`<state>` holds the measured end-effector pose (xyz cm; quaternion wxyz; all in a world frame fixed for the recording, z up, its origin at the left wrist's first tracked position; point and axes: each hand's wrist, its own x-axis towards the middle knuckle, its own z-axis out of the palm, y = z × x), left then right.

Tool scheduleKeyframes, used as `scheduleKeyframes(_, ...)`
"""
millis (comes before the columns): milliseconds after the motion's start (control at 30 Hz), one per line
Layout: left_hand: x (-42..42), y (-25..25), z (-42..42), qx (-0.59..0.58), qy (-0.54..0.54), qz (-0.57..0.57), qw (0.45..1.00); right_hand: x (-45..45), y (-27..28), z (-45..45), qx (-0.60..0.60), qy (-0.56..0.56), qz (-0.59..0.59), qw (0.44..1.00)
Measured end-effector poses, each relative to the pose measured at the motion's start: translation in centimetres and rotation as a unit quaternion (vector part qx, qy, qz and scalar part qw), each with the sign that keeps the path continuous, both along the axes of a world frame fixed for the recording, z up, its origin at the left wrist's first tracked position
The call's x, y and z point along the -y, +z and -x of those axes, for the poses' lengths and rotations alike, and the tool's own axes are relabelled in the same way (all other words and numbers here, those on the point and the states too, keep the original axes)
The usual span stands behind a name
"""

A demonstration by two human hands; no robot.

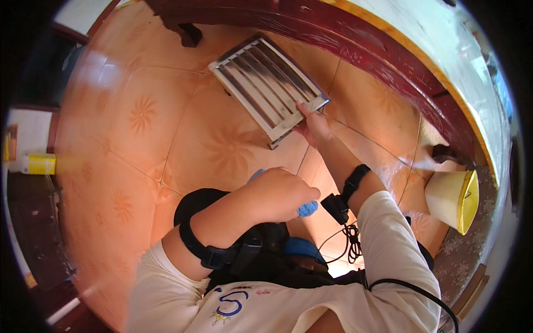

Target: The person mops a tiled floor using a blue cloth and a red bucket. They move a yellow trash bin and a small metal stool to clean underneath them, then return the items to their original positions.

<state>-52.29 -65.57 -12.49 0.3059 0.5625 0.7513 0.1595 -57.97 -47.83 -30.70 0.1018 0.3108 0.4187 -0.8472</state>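
Note:
My right hand (315, 125) grips the near right corner of a slatted metal panel (260, 85), its thumb on top of the frame and its fingers underneath. The panel has shiny and pale slats in a rectangular frame and is held tilted over the tiled floor. Nearer my body, my left hand (287, 195) is closed in a fist around a blue cloth (308, 209); a bit of the cloth also shows beyond the fist. Most of the cloth is hidden by the hand and forearm.
A dark red wooden furniture piece (374, 62) with a pale glossy top curves along the upper right. To the right lies a cream and yellow lampshade-like container (452, 202). A coiled black cable (353, 243) hangs by my right forearm. Orange floor tiles (141, 112) spread around the panel.

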Motion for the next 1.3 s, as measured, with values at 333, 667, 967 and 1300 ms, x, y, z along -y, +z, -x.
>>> scheduleKeyframes(333,6.2,-1.2,-0.1,-0.056,0.107,-0.086,0.989,-3.1,-0.1,-8.9,-0.100,-0.209,0.026,0.973)
scheduleKeyframes(667,1.4,-2.8,-0.8,-0.041,0.036,-0.108,0.993,-14.2,0.1,-27.9,-0.092,-0.411,-0.071,0.904)
scheduleKeyframes(967,-0.4,-1.3,-0.9,-0.032,0.028,-0.003,0.999,-19.3,-1.7,-30.2,-0.166,-0.619,-0.044,0.767)
scheduleKeyframes(1300,-1.1,-0.7,-0.9,-0.081,0.135,-0.230,0.960,-16.8,3.8,-27.6,0.148,-0.211,-0.168,0.951)
